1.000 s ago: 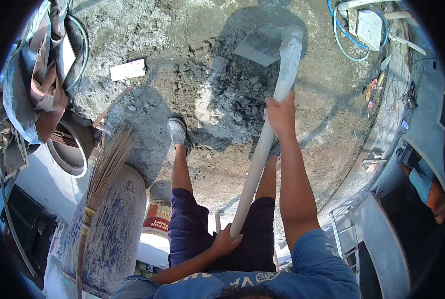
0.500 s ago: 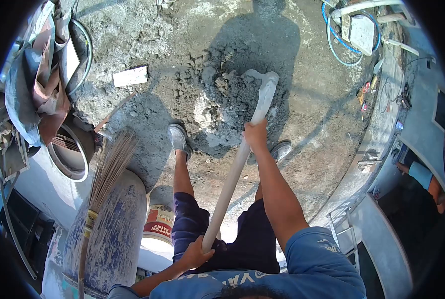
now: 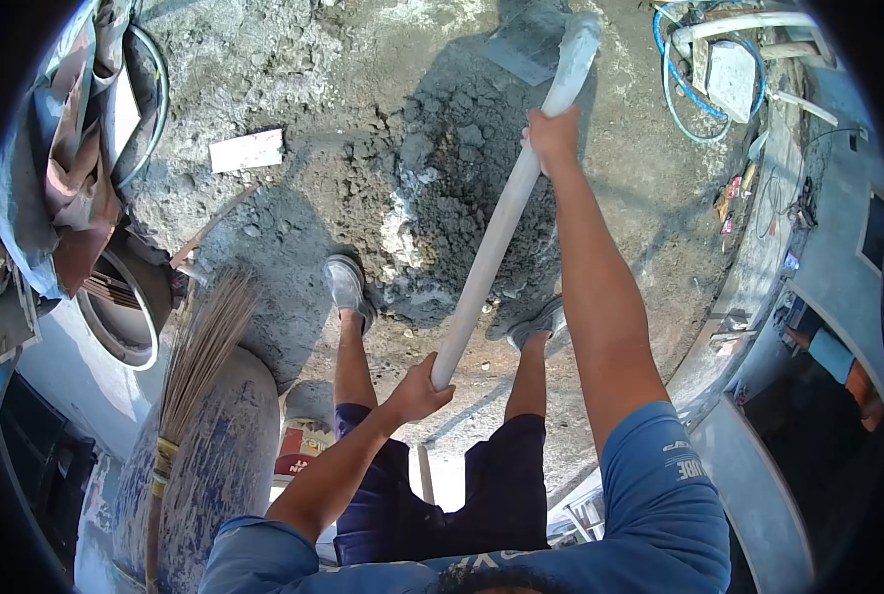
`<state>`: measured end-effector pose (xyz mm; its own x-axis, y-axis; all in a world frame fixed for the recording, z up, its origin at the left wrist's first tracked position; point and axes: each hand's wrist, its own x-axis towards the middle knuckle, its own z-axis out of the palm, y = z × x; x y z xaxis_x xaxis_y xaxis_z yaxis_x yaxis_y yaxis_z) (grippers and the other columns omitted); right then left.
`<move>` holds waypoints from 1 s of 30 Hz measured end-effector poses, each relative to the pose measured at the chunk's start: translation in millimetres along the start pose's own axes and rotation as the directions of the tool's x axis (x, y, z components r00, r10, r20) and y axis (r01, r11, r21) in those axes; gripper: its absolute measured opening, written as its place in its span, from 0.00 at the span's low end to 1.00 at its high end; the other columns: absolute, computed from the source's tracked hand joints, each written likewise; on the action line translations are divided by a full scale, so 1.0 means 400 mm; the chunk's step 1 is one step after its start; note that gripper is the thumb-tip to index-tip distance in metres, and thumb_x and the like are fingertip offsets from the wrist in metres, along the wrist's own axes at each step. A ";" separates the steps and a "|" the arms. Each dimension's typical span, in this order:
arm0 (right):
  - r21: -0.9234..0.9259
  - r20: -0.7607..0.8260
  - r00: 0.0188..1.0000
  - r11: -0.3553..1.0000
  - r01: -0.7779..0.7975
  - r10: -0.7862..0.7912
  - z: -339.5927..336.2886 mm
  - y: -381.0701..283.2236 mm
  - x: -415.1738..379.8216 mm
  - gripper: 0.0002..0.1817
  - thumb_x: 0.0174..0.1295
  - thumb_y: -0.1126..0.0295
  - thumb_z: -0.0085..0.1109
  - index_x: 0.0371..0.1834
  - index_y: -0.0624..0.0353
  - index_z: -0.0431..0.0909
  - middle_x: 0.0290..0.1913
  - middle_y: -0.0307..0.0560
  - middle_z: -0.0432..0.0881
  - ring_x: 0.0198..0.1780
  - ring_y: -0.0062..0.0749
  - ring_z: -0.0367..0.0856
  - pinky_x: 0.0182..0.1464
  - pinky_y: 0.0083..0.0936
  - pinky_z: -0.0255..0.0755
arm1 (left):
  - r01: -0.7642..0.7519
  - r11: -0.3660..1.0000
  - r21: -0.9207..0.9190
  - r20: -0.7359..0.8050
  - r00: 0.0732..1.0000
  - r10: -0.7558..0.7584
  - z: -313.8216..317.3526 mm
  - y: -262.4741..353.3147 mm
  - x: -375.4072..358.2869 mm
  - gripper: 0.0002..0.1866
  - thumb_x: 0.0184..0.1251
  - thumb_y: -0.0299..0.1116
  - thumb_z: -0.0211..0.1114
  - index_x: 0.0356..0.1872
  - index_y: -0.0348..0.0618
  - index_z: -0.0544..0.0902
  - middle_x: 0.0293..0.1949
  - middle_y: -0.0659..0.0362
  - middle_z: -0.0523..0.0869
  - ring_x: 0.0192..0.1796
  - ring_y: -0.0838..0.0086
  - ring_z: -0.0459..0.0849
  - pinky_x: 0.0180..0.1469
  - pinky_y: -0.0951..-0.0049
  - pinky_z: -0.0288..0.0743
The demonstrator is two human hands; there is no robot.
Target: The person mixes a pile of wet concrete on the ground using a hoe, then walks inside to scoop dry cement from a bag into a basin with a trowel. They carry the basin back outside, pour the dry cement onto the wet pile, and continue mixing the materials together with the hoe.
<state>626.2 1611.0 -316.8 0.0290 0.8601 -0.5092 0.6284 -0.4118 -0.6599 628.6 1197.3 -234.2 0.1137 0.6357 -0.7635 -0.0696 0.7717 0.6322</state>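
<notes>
I hold a hoe (image 3: 491,238) with a long pale handle slanting up to the right. My left hand (image 3: 419,392) is closed round the handle's lower end, in front of my thighs. Farther up, my right hand (image 3: 555,139) is closed round the handle just below its mortar-coated head. The grey blade (image 3: 521,51) is held out beyond the pile and seems raised off the ground. Between the hoe and my feet lies a heap of wet grey mortar (image 3: 462,178), with a whitish patch (image 3: 399,228) on its left side.
A twig broom (image 3: 199,346) leans on a worn blue drum (image 3: 214,445) at left, beside a paint bucket (image 3: 298,450). Crumpled sheets (image 3: 76,148) and a white slab (image 3: 246,150) lie farther up. At right are a blue hose (image 3: 675,74) and another person's arm (image 3: 838,358).
The hoe has come up and away from the mortar heap, its blade now farther forward. Both hands moved up and forward with it, and the right hand sits nearer the head.
</notes>
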 end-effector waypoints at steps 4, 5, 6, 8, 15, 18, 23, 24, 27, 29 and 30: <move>-0.368 0.112 0.992 0.925 0.096 -0.058 0.086 0.001 0.204 0.34 0.54 0.68 0.62 0.59 0.77 0.57 0.47 0.69 0.79 0.38 0.52 0.85 0.40 0.42 0.81 | 0.103 0.942 -0.319 -0.044 0.991 -0.123 0.109 0.208 0.037 0.23 0.59 0.31 0.65 0.52 0.32 0.66 0.28 0.53 0.79 0.23 0.73 0.81 0.27 0.72 0.77; -0.428 0.183 0.980 0.904 0.006 0.080 0.086 -0.016 0.154 0.35 0.54 0.68 0.62 0.60 0.77 0.57 0.48 0.69 0.78 0.42 0.54 0.84 0.44 0.42 0.80 | 0.255 0.876 -0.409 0.040 0.964 -0.262 0.082 0.319 -0.024 0.24 0.60 0.32 0.65 0.52 0.32 0.66 0.29 0.54 0.79 0.24 0.73 0.82 0.27 0.73 0.77; -0.484 0.241 0.949 0.872 -0.065 0.205 0.086 -0.033 0.104 0.35 0.53 0.68 0.62 0.60 0.76 0.57 0.50 0.69 0.78 0.46 0.55 0.83 0.48 0.43 0.79 | 0.360 0.817 -0.449 0.132 0.932 -0.338 0.090 0.353 -0.077 0.25 0.60 0.32 0.64 0.53 0.33 0.65 0.29 0.54 0.79 0.24 0.74 0.82 0.27 0.74 0.77; -0.661 0.261 0.927 0.750 -0.032 0.270 0.110 0.037 0.011 0.38 0.53 0.67 0.62 0.62 0.76 0.56 0.53 0.70 0.76 0.53 0.56 0.80 0.53 0.41 0.77 | 0.446 0.723 -0.527 0.213 0.893 -0.396 0.104 0.419 -0.190 0.25 0.61 0.33 0.64 0.53 0.32 0.64 0.27 0.56 0.79 0.24 0.74 0.82 0.28 0.73 0.77; -0.554 0.187 0.899 0.798 -0.237 0.397 0.073 0.309 -0.213 0.29 0.56 0.74 0.58 0.59 0.74 0.58 0.43 0.66 0.79 0.30 0.45 0.85 0.32 0.38 0.80 | 0.513 0.733 -0.446 0.226 0.858 -0.462 0.084 0.381 -0.410 0.28 0.61 0.36 0.65 0.54 0.31 0.62 0.29 0.50 0.81 0.25 0.68 0.84 0.28 0.69 0.79; -0.310 0.128 0.911 0.888 -0.338 0.392 0.002 0.294 -0.345 0.29 0.57 0.74 0.58 0.58 0.70 0.57 0.37 0.61 0.78 0.26 0.40 0.82 0.27 0.35 0.78 | 0.478 0.851 -0.219 0.241 0.871 -0.428 0.056 0.217 -0.521 0.27 0.61 0.37 0.65 0.54 0.34 0.64 0.31 0.46 0.82 0.27 0.65 0.85 0.30 0.66 0.78; -0.057 0.016 0.943 0.942 -0.331 0.332 -0.071 0.250 -0.685 0.33 0.58 0.74 0.55 0.62 0.72 0.48 0.37 0.61 0.77 0.27 0.39 0.81 0.28 0.32 0.77 | 0.488 0.862 0.137 0.212 0.836 -0.507 -0.086 -0.095 -0.743 0.26 0.54 0.40 0.70 0.49 0.38 0.71 0.31 0.45 0.83 0.35 0.53 0.86 0.41 0.59 0.77; -0.004 0.013 0.937 0.937 -0.350 0.350 -0.077 0.237 -0.763 0.36 0.58 0.74 0.55 0.65 0.71 0.44 0.36 0.60 0.76 0.26 0.39 0.81 0.28 0.31 0.77 | 0.427 0.882 0.200 0.186 0.867 -0.462 -0.094 -0.172 -0.801 0.25 0.53 0.39 0.70 0.48 0.39 0.73 0.32 0.44 0.84 0.35 0.53 0.86 0.41 0.58 0.77; 0.079 0.030 0.955 0.951 -0.298 0.296 -0.082 0.138 -0.782 0.41 0.59 0.75 0.55 0.68 0.70 0.37 0.36 0.59 0.75 0.26 0.37 0.80 0.27 0.30 0.76 | 0.329 0.907 0.264 0.114 0.923 -0.368 -0.083 -0.247 -0.800 0.23 0.51 0.37 0.71 0.47 0.40 0.74 0.32 0.44 0.84 0.36 0.52 0.85 0.40 0.58 0.78; 0.150 0.080 0.973 0.962 -0.227 0.217 -0.084 0.032 -0.748 0.40 0.59 0.76 0.54 0.68 0.69 0.37 0.37 0.59 0.75 0.25 0.35 0.80 0.27 0.30 0.76 | 0.328 0.911 0.251 0.032 0.938 -0.346 -0.057 -0.239 -0.746 0.20 0.50 0.34 0.71 0.43 0.41 0.74 0.32 0.45 0.84 0.35 0.52 0.85 0.37 0.60 0.79; 0.196 0.118 0.980 0.963 -0.184 0.163 -0.069 -0.034 -0.657 0.38 0.59 0.77 0.53 0.67 0.69 0.39 0.38 0.59 0.74 0.24 0.35 0.79 0.26 0.30 0.76 | 0.303 0.932 0.199 0.011 0.950 -0.311 -0.061 -0.144 -0.653 0.19 0.51 0.33 0.70 0.41 0.40 0.73 0.30 0.45 0.83 0.34 0.52 0.85 0.34 0.61 0.78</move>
<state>631.4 1399.0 -158.8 0.0386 0.7399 -0.6716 0.4481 -0.6135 -0.6502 579.0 987.3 -74.5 0.1404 0.3639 -0.9208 0.1665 0.9081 0.3843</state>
